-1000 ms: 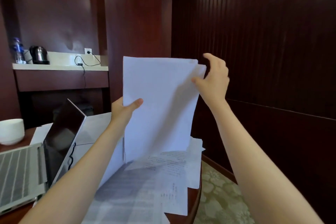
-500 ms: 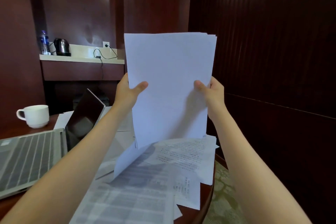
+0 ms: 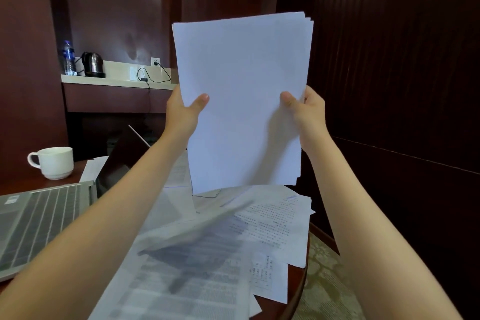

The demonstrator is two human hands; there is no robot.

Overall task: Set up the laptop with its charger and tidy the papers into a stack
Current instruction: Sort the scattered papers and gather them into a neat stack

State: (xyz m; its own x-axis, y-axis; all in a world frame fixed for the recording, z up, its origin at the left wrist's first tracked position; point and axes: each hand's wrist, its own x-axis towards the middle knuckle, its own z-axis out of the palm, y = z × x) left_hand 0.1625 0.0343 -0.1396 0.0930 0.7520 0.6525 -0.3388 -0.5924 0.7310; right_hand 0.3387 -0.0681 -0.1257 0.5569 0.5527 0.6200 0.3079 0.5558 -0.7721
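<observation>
Above the surface point(image 3: 298, 286): a stack of papers point(image 3: 244, 86) stands upright in the air, blank side facing the camera, its bottom edge clear of the sheets lying below; at its top right corner several sheet edges sit slightly out of line.
Left hand point(image 3: 181, 112): raised at the end of a bare forearm reaching up from the lower left; it grips the stack's left edge a little below mid-height, thumb flat on the near face, fingers hidden behind.
Right hand point(image 3: 309, 112): raised to about the same height, forearm coming up from the lower right; it grips the right edge, thumb on the near face, fingers behind.
Hands together: well apart, one on each long edge, the stack between them.
Loose papers point(image 3: 272, 223): printed sheets spread in an untidy overlap across the surface beneath the stack, some poking past its round rim on the right.
Laptop point(image 3: 44, 218): open on the left of the surface, keyboard toward the camera, dark screen partly hidden by the left forearm.
Cup point(image 3: 55, 162): white, on the surface beyond the laptop.
Shelf point(image 3: 117, 82): on the far wall, bearing a kettle point(image 3: 93, 68) and a bottle point(image 3: 68, 58); a black cable point(image 3: 144, 79) is plugged into the wall socket point(image 3: 155, 62).
</observation>
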